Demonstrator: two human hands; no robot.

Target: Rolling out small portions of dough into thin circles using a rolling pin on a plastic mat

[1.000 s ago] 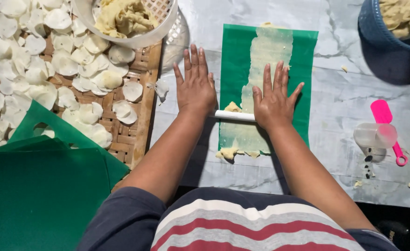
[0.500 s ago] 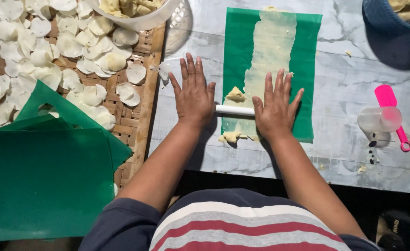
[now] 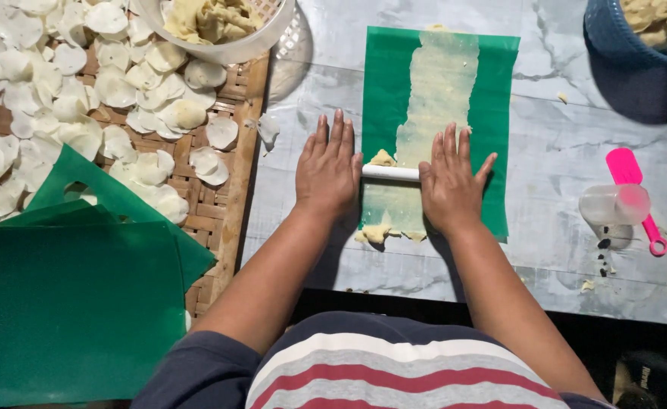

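White roller (image 3: pixel 390 173) lies across the dough strip (image 3: pixel 433 98) on the green sheet (image 3: pixel 385 91), mid-worktop (image 3: pixel 561 151), with left hand (image 3: pixel 326 170) and right hand (image 3: pixel 447 185) pressed flat, fingers spread, on its ends.

Rolling pin (image 3: pixel 390 173): thin white rod, lying flat crosswise left to right over the green sheet; only its middle shows between the two hands.
Green sheet (image 3: pixel 500 113): rectangular plastic sheet, flat on the marble table, long side running near to far.
Dough (image 3: pixel 439 83): pale yellow, pressed into a thin ragged strip down the middle of the sheet, far of the pin; a thicker lump touches the pin's far side at left; crumbled bits lie at the sheet's near edge.
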